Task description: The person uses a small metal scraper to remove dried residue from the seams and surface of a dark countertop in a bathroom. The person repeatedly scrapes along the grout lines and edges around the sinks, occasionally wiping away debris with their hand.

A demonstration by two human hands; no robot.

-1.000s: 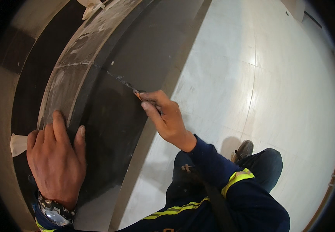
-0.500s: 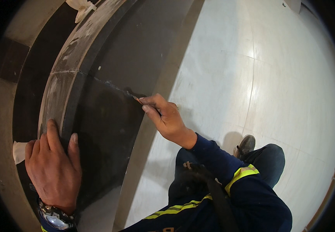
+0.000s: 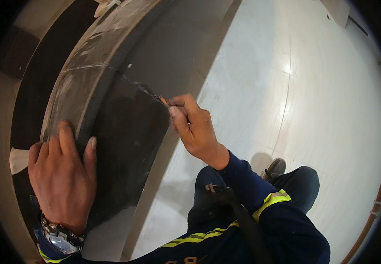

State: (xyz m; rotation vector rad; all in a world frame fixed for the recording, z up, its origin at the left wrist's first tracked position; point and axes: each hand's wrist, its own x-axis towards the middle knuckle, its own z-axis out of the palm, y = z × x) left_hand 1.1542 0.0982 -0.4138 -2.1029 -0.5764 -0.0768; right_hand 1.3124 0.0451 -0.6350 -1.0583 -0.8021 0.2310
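Note:
My right hand [image 3: 197, 127] pinches a small, thin orange tool with a dark tip [image 3: 163, 101] between thumb and fingertips; its exact kind is hard to make out. The tip meets a pale, rough joint line [image 3: 143, 89] that crosses the dark, glossy upright panel [image 3: 122, 127]. To the left, my left hand [image 3: 63, 180] rests on the dusty top of the stone ledge [image 3: 70, 99], fingers stretched forward and thumb over the ledge's inner edge. A watch [image 3: 60, 241] is on the left wrist.
White crumpled pieces [image 3: 19, 160] lie beside the ledge, one by my left hand and another at the far end. A beige strip [image 3: 155, 169] runs along the panel's base. Shiny pale floor tiles [image 3: 261, 79] spread to the right, with my shoe [image 3: 276, 168] on them.
The whole view has shifted slightly. My right hand has moved a little along the joint line toward the ledge, and more of the orange tool shows. My left hand stays on the ledge.

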